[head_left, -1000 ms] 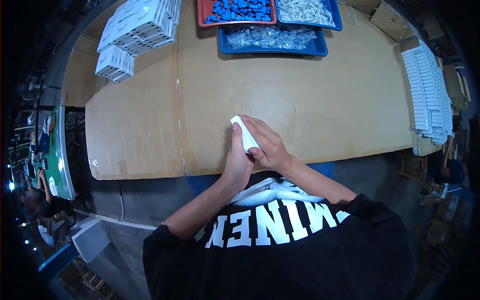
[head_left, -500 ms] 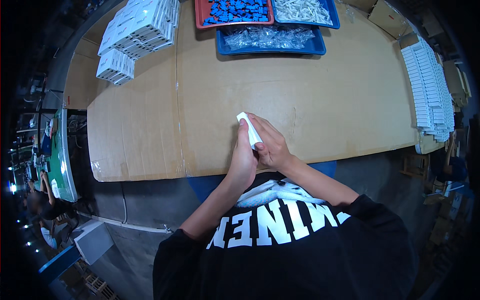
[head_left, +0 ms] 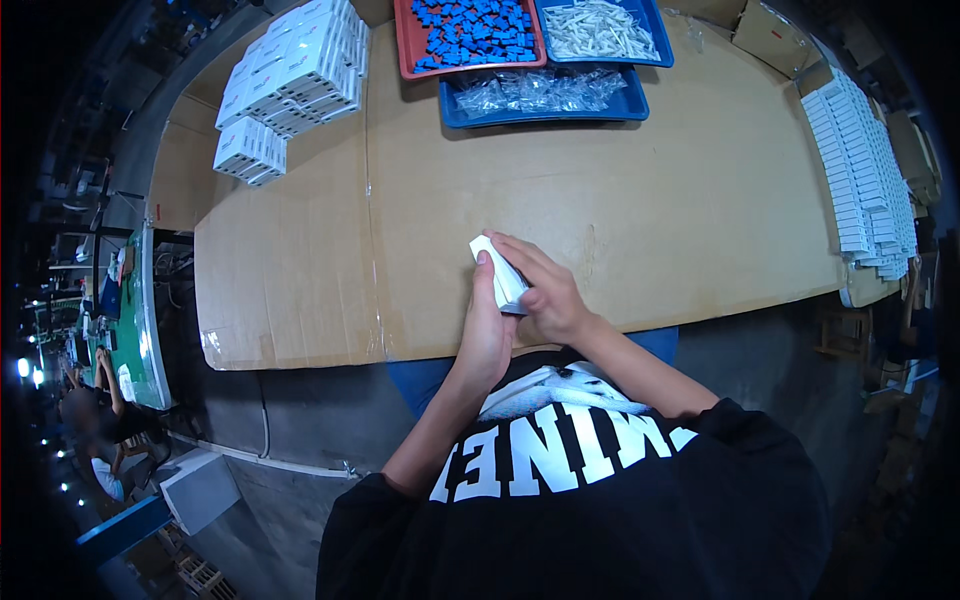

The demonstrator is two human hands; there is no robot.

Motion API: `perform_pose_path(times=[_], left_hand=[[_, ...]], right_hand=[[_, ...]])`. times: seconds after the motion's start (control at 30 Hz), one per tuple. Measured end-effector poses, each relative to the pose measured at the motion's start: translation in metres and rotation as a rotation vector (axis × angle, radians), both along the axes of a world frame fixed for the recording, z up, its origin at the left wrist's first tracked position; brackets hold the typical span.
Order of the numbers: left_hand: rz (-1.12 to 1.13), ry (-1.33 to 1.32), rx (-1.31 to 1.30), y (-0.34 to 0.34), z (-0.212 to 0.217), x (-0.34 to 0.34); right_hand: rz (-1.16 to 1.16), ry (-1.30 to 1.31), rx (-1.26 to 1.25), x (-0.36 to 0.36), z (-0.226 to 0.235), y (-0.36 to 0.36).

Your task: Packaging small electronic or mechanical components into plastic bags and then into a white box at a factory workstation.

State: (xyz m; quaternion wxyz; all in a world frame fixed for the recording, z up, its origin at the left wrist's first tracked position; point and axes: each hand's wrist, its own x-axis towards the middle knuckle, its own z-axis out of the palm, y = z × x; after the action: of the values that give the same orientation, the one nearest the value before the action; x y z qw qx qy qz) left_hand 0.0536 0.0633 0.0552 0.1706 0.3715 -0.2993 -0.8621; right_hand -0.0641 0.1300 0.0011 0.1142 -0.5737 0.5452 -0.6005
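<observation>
I have both forearms (head_left: 648,370) converging over the near edge of the counter (head_left: 700,220), left grip (head_left: 486,335) and right grip (head_left: 555,302) clamped on one white box (head_left: 502,282).

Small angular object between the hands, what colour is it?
White angular object, best seen in the head view.

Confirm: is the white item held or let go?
Held: the left hand and right hand clasp the white item between them.

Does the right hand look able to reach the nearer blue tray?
Probably yes, with a stretch: only cardboard tabletop lies between the right hand and the nearer blue tray, though it and the left hand hold a white object.
</observation>
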Motion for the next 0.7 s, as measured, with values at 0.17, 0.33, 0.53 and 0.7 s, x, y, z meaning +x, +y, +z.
perform_pose_path(times=[0.17, 0.33, 0.53, 0.7], left_hand=[[-0.037, 0.05, -0.158, -0.012, -0.012, 0.009], [0.115, 0.007, -0.479, -0.003, -0.014, 0.006], [0.145, 0.056, -0.53, 0.006, -0.001, 0.003], [0.142, 0.088, -0.543, -0.002, -0.003, 0.0]], right_hand=[[0.019, -0.298, 0.227, -0.01, 0.036, 0.007], [0.084, -0.265, 0.38, 0.015, 0.055, 0.016], [0.046, -0.217, 0.356, 0.025, 0.059, 0.022], [0.017, -0.231, 0.326, 0.025, 0.061, 0.014]])
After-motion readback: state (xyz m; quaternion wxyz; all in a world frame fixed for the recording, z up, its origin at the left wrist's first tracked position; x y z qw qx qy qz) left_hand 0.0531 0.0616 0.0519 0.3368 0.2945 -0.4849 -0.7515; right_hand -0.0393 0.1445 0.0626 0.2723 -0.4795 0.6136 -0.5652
